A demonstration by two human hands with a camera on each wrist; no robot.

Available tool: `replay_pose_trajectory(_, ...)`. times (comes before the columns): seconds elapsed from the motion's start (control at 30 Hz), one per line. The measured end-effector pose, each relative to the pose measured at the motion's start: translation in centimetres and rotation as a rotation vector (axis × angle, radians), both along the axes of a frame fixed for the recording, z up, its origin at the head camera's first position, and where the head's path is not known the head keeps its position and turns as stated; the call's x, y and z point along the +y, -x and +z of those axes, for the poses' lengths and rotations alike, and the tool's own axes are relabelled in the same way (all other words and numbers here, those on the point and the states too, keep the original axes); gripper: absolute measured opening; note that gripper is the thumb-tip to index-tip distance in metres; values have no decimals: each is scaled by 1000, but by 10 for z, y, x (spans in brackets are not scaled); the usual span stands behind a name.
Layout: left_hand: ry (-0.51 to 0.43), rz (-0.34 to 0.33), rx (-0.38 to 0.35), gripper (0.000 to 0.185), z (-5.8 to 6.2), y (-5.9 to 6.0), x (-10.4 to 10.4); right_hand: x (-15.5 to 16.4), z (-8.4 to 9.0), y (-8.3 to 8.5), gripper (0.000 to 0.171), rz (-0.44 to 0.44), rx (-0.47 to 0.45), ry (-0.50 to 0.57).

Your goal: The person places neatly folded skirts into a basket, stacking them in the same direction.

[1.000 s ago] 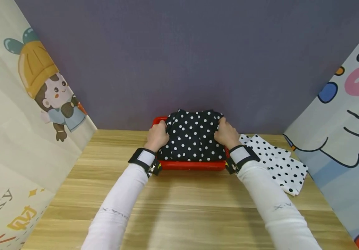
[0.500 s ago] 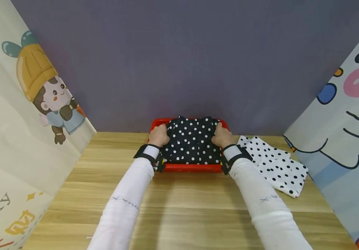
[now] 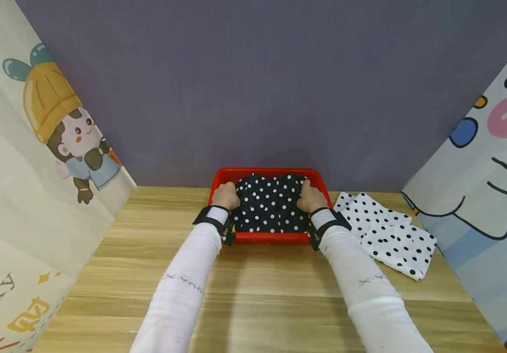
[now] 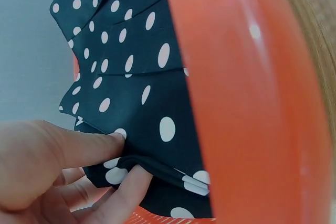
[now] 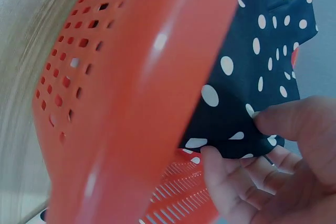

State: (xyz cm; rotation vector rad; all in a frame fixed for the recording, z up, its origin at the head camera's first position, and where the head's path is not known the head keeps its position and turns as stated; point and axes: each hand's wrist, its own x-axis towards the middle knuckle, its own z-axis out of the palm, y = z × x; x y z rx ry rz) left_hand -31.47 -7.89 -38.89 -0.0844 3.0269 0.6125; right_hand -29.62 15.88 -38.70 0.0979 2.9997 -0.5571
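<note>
Fingers [image 4: 113, 142] of both hands are pinched on the dark cloth [image 3: 271, 206], being lowered into the basket [image 3: 319, 179] at the worktop's far edge; release is judged next

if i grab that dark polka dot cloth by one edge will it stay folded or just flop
Probably flop: the dark dotted cloth creases and bunches where the left hand and right hand pinch it. It looks thin, so likely light. The folds would probably open.
</note>
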Motion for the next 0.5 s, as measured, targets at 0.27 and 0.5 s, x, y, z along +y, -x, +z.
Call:
replay_pose_trajectory(0.27, -1, -7, -40, 24, -1, -2, 2, -2, -6, -1, 52, 61, -45, 6)
replay_pose_trajectory(0.5, -24, -7, -82, 13, -3, -1, 2, 2, -11, 0, 46, 151, -122, 13)
